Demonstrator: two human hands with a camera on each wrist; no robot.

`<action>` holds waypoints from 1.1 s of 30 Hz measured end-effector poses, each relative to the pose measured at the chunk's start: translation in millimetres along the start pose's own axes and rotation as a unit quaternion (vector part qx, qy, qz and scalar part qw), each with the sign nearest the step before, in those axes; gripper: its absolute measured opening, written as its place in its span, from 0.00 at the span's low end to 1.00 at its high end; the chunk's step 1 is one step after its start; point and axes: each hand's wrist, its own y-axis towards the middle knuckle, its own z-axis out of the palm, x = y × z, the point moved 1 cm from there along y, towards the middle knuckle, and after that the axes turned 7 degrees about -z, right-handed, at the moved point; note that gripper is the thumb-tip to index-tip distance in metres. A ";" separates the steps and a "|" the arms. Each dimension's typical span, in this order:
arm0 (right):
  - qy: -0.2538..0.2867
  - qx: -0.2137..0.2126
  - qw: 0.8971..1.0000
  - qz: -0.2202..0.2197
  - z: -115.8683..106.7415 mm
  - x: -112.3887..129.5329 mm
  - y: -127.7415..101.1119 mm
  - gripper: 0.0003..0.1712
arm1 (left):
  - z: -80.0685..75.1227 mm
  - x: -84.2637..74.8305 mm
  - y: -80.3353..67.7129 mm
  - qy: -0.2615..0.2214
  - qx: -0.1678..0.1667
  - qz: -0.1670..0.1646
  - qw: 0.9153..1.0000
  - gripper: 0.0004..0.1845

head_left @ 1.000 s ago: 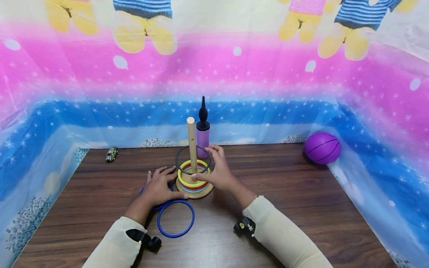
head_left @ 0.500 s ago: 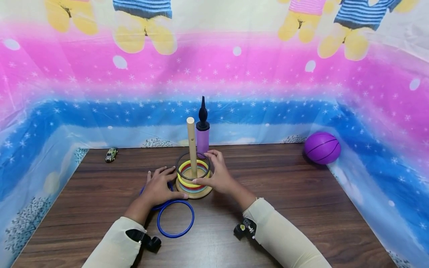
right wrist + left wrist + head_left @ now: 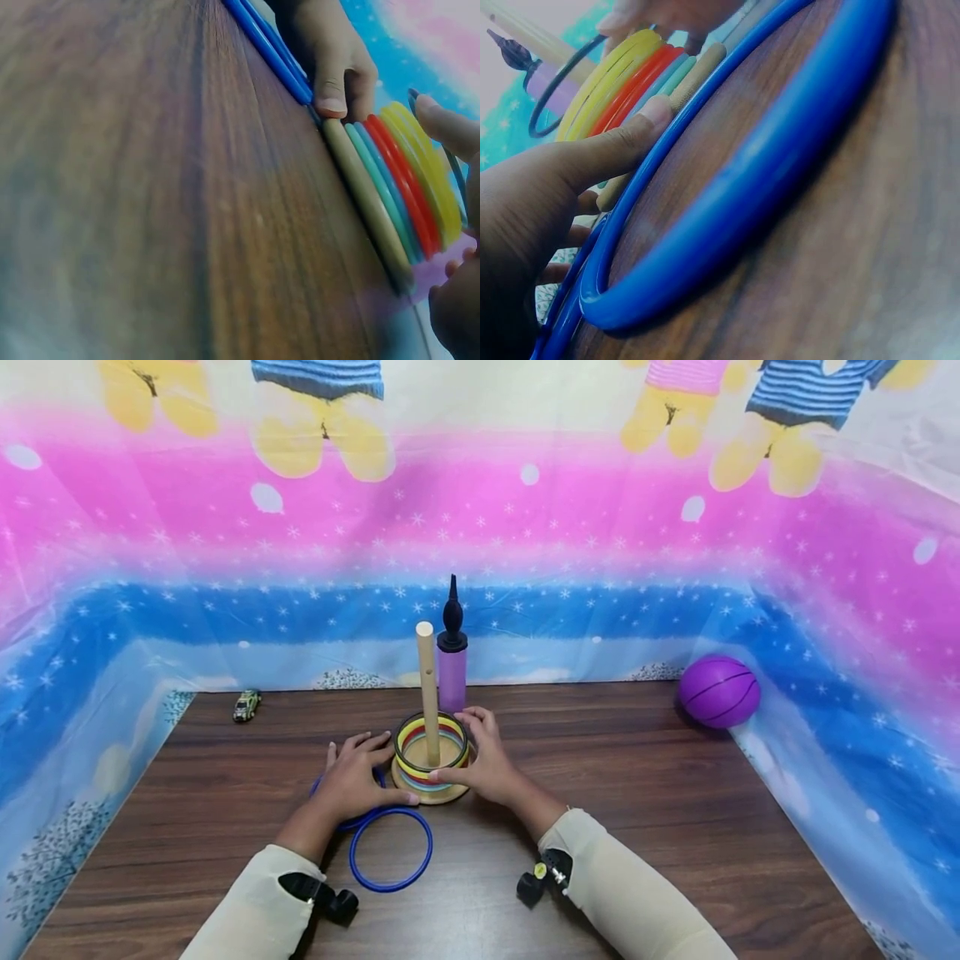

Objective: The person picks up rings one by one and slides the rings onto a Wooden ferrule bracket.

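My right hand (image 3: pixel 486 766) curls round the black ring (image 3: pixel 431 745), thumb at its near rim and fingers at the far rim, holding it on top of the yellow, red and teal rings stacked on the wooden base (image 3: pixel 430 791) around the upright peg (image 3: pixel 427 692). My left hand (image 3: pixel 352 781) lies flat with fingers relaxed, its thumb tip touching the base's edge; under it lies one blue ring (image 3: pixel 330 810), and a second blue ring (image 3: pixel 391 848) lies just nearer to me, overlapping the first.

The stack sits near the middle of the dark wooden table (image 3: pixel 675 827). A purple air pump (image 3: pixel 452 660) stands just behind the peg. To the right, open table runs out to a purple ball (image 3: pixel 719 691) at the far right edge. A small toy car (image 3: pixel 247 704) sits in the far left corner, well apart. A colourful cloth (image 3: pixel 525 527) printed with stars walls in the back and both sides.
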 end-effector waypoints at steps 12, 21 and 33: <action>-0.002 0.007 1.000 -0.014 1.5 -7.9 0.3 0.58 | -1.0 -1.0 -0.2 0.003 0.003 -0.005 1.000 0.59; 0.006 0.009 1.000 -0.027 1.8 -9.9 0.1 0.59 | -0.7 -0.4 -1.1 0.002 0.001 -0.002 1.000 0.59; 0.029 0.013 0.999 -0.033 0.5 -9.6 -0.1 0.63 | -1.2 -0.7 -1.3 0.000 -0.002 0.005 1.000 0.58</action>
